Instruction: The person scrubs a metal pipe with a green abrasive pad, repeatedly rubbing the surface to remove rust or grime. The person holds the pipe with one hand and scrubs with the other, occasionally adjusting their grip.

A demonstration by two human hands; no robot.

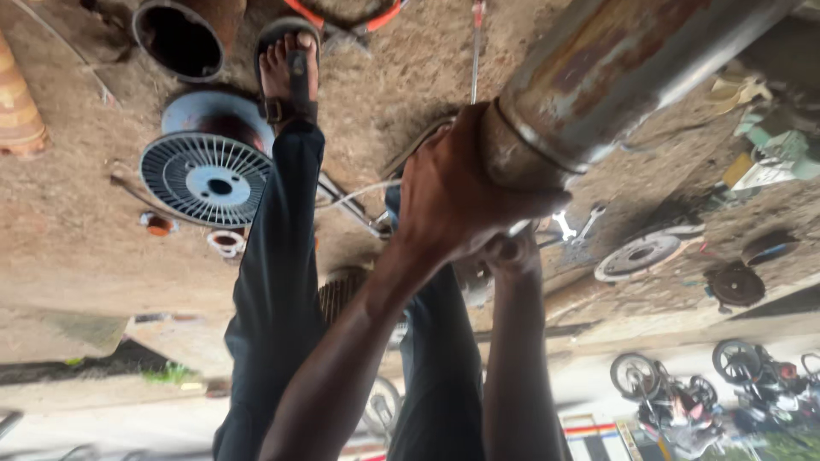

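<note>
Ground: bare dirt yard (77, 248), seen upside down; scrap metal lies scattered about.
Far left of grip: finned wheel disc (210, 177) flat on the dirt, an open drum (181, 38) beyond it, a sandalled foot (289, 64) between the two.
Grip, near hand: left hand (457, 192) wrapped shut over the end collar of the pipe (598, 77), fingers curled round the rim.
Grip, far hand: right hand (511, 249) tucked just below the left; mostly hidden, so I cannot tell whether it is closed on anything.
Pipe position: rises up and right from the grip, off the ground.
Pipe handling (judgement): steel, rusty, stiff, probably heavy and end-loaded; patchy rust gives friction, the smooth grey stretch would slip. Best hold is at the collar step, second hand further along.
Right of grip: spanners (576, 226), round plate (639, 254), dark disc (736, 286) on the dirt.
Far lower right: parked motorbikes (683, 401).
</note>
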